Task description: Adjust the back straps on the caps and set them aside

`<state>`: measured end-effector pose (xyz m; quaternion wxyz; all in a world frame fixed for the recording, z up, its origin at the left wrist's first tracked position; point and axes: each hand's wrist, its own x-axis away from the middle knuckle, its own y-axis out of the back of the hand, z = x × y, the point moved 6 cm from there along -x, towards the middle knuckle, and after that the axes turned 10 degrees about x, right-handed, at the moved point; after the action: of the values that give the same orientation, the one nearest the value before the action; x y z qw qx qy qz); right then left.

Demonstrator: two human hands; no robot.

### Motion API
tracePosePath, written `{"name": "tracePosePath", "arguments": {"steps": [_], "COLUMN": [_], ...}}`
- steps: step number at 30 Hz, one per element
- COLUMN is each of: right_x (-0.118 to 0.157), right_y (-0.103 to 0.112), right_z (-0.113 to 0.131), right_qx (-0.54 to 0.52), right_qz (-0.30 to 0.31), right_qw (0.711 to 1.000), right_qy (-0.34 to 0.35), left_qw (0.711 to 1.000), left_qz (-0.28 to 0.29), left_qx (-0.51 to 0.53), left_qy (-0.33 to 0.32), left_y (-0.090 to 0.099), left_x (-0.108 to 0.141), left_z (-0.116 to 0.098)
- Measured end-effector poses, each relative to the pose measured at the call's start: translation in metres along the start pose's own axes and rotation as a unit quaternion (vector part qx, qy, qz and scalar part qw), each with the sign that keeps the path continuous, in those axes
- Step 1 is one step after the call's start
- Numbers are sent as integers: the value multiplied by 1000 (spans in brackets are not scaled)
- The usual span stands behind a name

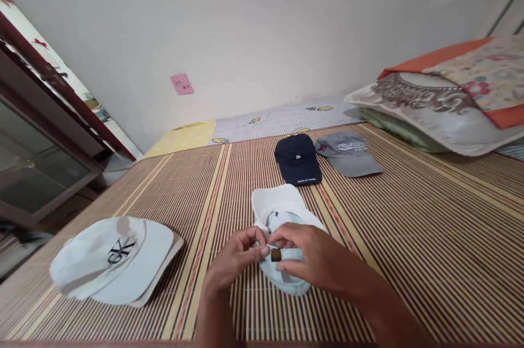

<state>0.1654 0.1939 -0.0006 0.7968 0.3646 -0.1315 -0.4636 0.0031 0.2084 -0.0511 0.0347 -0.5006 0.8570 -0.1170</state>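
A pale blue baseball cap (289, 285) with a white underside to its brim lies upturned on the striped mat, brim pointing away from me. Its back strap (292, 254) carries a dark brass-coloured buckle (276, 255). My left hand (241, 252) pinches the strap's end at the buckle's left, thumb against forefinger. From the right, my right hand (309, 252) closes its fingers around the strap beside the buckle. The fingers partly cover the inside of the cap.
Left of my hands lie stacked white caps (118, 261), the top one lettered CK. Farther back sit a navy cap (298, 158) and a grey cap (350, 153), touching. Pillows (426, 108) rest at the right. A bamboo mat (196, 184) covers the bed up to the wall.
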Motion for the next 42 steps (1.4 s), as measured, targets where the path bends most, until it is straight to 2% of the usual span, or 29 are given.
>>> {"name": "tracePosePath", "arguments": {"steps": [5, 19, 30, 35, 42], "right_x": [-3, -4, -5, -3, -4], "right_y": [-10, -10, -8, -7, -7], "right_z": [8, 4, 0, -1, -3], "right_qx": [49, 44, 56, 59, 51], "right_qz": [-10, -26, -17, -27, -11], "right_qw": [999, 998, 998, 998, 999], "right_qy": [12, 35, -9, -3, -17], "left_qw": [1000, 1000, 1000, 1000, 1000], "left_qz": [-3, 11, 0, 0, 0], "left_qx": [-7, -9, 2, 1, 5], "left_qy": [-5, -18, -27, -28, -27], "left_y": [0, -1, 1, 2, 1], "left_x": [1, 2, 2, 2, 2], "left_z": [-2, -4, -6, -6, -6]}}
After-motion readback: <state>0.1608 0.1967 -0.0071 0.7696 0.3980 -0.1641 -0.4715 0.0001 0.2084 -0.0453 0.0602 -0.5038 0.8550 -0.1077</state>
